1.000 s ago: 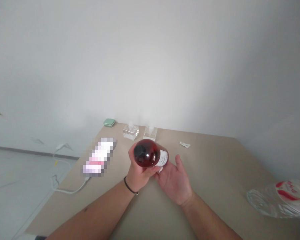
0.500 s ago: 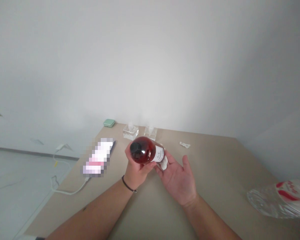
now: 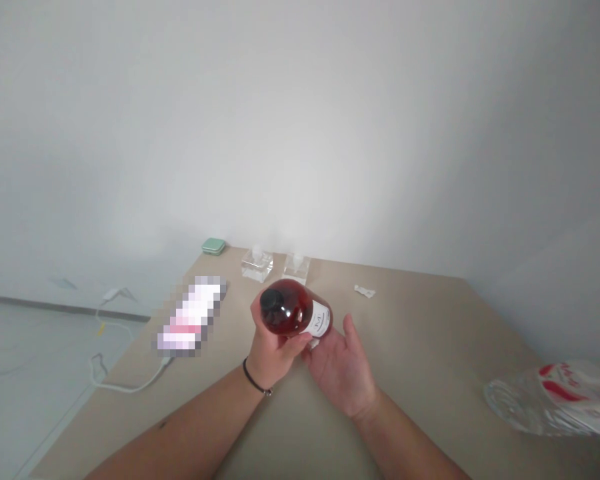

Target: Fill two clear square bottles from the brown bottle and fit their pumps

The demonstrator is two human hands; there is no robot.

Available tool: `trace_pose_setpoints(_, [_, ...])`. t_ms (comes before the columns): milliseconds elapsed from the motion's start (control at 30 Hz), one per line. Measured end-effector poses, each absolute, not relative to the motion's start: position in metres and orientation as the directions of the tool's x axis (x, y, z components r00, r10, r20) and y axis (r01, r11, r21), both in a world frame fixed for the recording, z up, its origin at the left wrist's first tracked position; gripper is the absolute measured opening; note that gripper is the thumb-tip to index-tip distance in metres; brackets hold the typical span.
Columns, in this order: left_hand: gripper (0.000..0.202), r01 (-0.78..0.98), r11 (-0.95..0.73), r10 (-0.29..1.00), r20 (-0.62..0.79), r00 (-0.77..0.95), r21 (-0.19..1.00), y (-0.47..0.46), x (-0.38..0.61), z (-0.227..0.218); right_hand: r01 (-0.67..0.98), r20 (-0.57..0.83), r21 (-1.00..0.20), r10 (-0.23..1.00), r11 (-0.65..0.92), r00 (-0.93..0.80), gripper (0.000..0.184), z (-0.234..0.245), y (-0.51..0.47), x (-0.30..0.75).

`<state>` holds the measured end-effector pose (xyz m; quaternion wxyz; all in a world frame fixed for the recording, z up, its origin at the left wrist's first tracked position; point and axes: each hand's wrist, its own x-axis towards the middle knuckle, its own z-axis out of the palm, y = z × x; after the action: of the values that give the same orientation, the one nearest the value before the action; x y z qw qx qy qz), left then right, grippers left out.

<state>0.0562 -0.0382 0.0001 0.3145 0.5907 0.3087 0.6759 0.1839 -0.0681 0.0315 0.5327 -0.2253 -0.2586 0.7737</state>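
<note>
**Q:** Where is the thing in hand?

**A:** A bottle of dark red liquid is held tilted above a beige tabletop, with its black cap aimed toward 10 o'clock and its white label facing 3 o'clock.

**Q:** How are the hands set?

**A:** The bottle is gripped by the left hand, which is closed around it from below, with the thumb laid across the underside. A black cord bracelet is worn on that wrist. The right hand is held open at 4 o'clock from the bottle, palm up and fingers spread. Its fingers are raised just beside the bottle, but whether they touch it cannot be told. A small white piece is seen at the bottle's lower edge, though it is too small to identify.

**Q:** And further out?

**A:** Two clear blocks are set at 12 o'clock, and a small green case is placed at 11 o'clock near the table's far edge. A white scrap lies at 2 o'clock. At 9 o'clock, an oblong object is pixelated beyond recognition, and a white cable is run from it toward 8 o'clock, over the table's edge. A clear plastic bag with red print is lying at 4 o'clock — far out, at the frame's edge.
</note>
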Motion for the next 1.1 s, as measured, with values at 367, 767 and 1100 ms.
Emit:
trace_pose_setpoints(367, [0.09, -0.038, -0.587, 0.789, 0.561, -0.249, 0.809, -0.022, 0.045, -0.005, -0.764, -0.162, -0.569, 0.953, -0.302, -0.257, 0.053, 0.029, -0.058, 0.199])
trace_pose_setpoints(767, [0.075, -0.244, -0.383, 0.888, 0.428, 0.17, 0.891, -0.033, 0.049, 0.012, 0.035, 0.031, -0.999, 0.91, 0.018, 0.412, 0.015, 0.01, -0.026, 0.273])
trace_pose_setpoints(1100, [0.073, -0.082, -0.417, 0.872, 0.424, 0.246, 0.905, -0.037, 0.059, 0.011, 0.011, 0.244, -0.97, 0.965, 0.244, 0.093, 0.053, 0.029, -0.059, 0.242])
